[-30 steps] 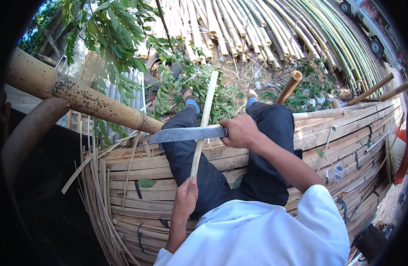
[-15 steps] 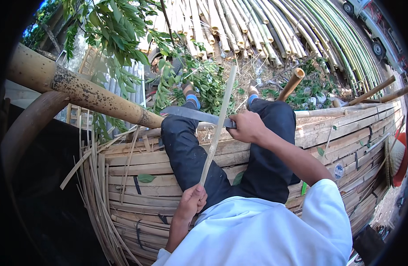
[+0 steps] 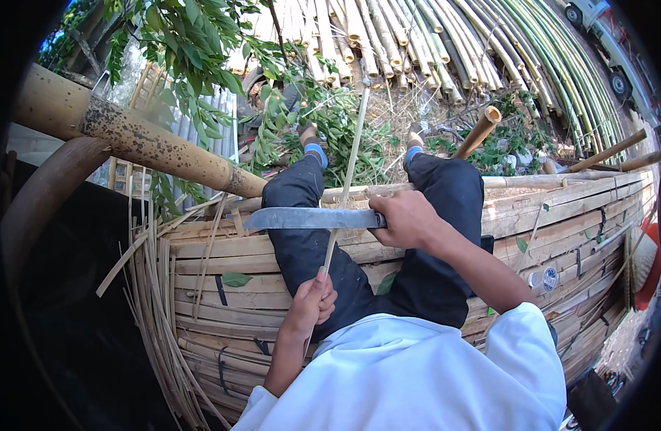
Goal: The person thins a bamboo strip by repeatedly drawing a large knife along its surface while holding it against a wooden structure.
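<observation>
My left hand [image 3: 314, 303] is closed around the lower part of a thin, pale bamboo strip [image 3: 355, 147]. The strip slants up and away between my knees, its far end over the leafy ground. In my right hand [image 3: 408, 220] is the handle of a machete [image 3: 301, 218] with a broad grey blade. That blade lies crosswise over the strip, a little beyond my left hand, its tip pointing left above my left knee. Whether the edge bites into the strip I cannot tell. A short tail of the strip shows below my left fist.
I sit on stacked split-bamboo slats [image 3: 230, 294]. A bundle of thin strips [image 3: 154, 323] hangs at my left, below a thick bamboo pole [image 3: 150, 144]. Leafy branches [image 3: 194, 50] droop at the upper left. Long bamboo poles [image 3: 445, 43] lie ahead; a cut bamboo post [image 3: 481, 129] stands beyond my right knee.
The machete has come down along the strip toward me, its blade now level. My left hand has risen slightly, and the strip looks narrower, its far end reaching further away.
</observation>
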